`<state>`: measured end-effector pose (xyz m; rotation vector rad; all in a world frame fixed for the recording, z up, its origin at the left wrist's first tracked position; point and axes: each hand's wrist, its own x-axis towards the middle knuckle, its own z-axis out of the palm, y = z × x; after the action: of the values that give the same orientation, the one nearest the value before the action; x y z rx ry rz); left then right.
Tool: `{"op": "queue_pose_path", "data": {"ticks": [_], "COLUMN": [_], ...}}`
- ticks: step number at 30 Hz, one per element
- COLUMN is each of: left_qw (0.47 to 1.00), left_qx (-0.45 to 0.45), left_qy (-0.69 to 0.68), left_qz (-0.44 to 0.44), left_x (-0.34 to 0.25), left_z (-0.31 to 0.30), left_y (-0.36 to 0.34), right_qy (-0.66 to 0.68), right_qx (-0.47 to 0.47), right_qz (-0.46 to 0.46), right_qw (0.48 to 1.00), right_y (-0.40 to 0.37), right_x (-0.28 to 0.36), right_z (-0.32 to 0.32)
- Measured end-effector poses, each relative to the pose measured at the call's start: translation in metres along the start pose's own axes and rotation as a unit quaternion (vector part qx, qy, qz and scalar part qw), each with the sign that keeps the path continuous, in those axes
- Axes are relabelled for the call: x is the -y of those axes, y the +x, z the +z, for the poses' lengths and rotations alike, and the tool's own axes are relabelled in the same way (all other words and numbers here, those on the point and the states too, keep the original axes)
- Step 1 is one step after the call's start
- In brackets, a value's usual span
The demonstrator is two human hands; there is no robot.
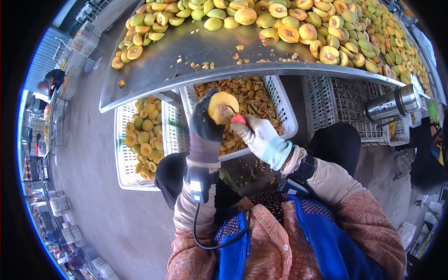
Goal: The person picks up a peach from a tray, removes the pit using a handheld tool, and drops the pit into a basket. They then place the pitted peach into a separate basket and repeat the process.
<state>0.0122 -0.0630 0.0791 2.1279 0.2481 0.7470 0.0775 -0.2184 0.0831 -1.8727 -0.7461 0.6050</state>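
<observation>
My left hand point(205, 126), in a dark glove, is closed around a halved yellow peach point(223, 103) with its cut face turned up. My right hand point(262, 140), in a white glove with a light blue cuff, grips a pitting knife point(238, 118) by its red handle. The knife's small curved metal tip touches the peach's centre, by the brownish pit area. Both hands are above a white crate point(290, 122) of peach scraps. Left of it, another white crate point(122, 161) contains peach halves point(147, 135).
A metal table point(186, 44) spans the front, piled with peach halves point(289, 32) and scattered with pit bits. Beneath its right side are more crates point(347, 107) and a steel flask point(394, 102). One person point(55, 79) stands far left; another point(427, 156) is at right.
</observation>
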Motion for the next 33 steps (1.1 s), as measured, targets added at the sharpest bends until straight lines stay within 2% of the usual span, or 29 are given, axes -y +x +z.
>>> {"op": "queue_pose_path", "data": {"ticks": [1,2,4,5,7,11,13,17,19,22,23,24,25,26,28,30,32,33], "left_qw": [0.998,0.998,0.996,0.996,0.985,0.968,0.931,0.894,0.853,0.837,0.836,0.881,0.919,0.918,0.851,0.836,0.872,0.811], "left_qx": [-0.016,-0.016,-0.058,-0.059,-0.033,-0.065,-0.097,-0.159,-0.186,-0.182,-0.182,-0.152,-0.121,-0.122,0.043,0.031,-0.038,-0.074], "left_qy": [0.042,0.041,-0.058,-0.059,-0.154,-0.222,-0.313,-0.367,-0.427,-0.436,-0.436,-0.359,-0.278,-0.277,-0.402,-0.414,-0.410,-0.484], "left_qz": [0.047,0.046,0.016,0.015,-0.071,-0.093,-0.160,-0.201,-0.237,-0.276,-0.278,-0.267,-0.254,-0.257,-0.336,-0.359,-0.265,-0.319], "left_x": [0.001,0.000,-0.008,-0.010,-0.015,-0.027,-0.028,-0.006,0.001,-0.002,-0.005,-0.006,-0.005,-0.002,0.006,0.004,0.001,-0.002], "left_z": [0.001,0.004,0.010,0.010,0.009,0.016,0.020,0.031,0.031,0.027,0.025,0.020,0.015,0.008,-0.004,0.002,0.010,0.011], "left_y": [0.000,-0.001,-0.003,-0.002,-0.001,-0.003,-0.003,-0.012,-0.009,-0.004,-0.002,0.001,0.004,0.007,0.018,0.016,0.015,0.012], "right_qy": [-0.012,-0.024,-0.021,-0.017,-0.028,-0.031,-0.023,-0.001,-0.002,-0.010,0.028,0.066,0.058,0.058,0.096,0.130,0.177,0.195], "right_qx": [-0.002,-0.004,-0.008,-0.014,-0.008,-0.004,-0.002,0.015,0.025,0.037,0.054,0.071,0.127,0.129,0.151,0.148,0.195,0.212], "right_qz": [-0.006,-0.012,-0.016,-0.021,-0.016,-0.008,-0.006,0.010,0.018,0.019,0.018,0.016,0.072,0.073,0.066,0.051,0.114,0.146], "right_qw": [1.000,1.000,1.000,1.000,0.999,0.999,1.000,1.000,1.000,0.999,0.998,0.995,0.988,0.987,0.982,0.979,0.958,0.946], "right_y": [0.000,0.000,-0.001,0.000,0.002,0.001,0.002,0.005,0.007,0.007,0.007,0.008,0.010,0.007,0.002,-0.003,-0.001,-0.001], "right_x": [0.002,0.003,0.004,0.005,0.002,0.004,0.002,0.005,0.005,-0.002,-0.004,-0.003,0.000,0.000,0.006,0.016,0.021,0.024], "right_z": [0.000,0.000,0.001,0.001,0.003,0.006,0.011,0.017,0.019,0.024,0.025,0.024,0.018,0.015,0.008,0.002,-0.010,-0.014]}}
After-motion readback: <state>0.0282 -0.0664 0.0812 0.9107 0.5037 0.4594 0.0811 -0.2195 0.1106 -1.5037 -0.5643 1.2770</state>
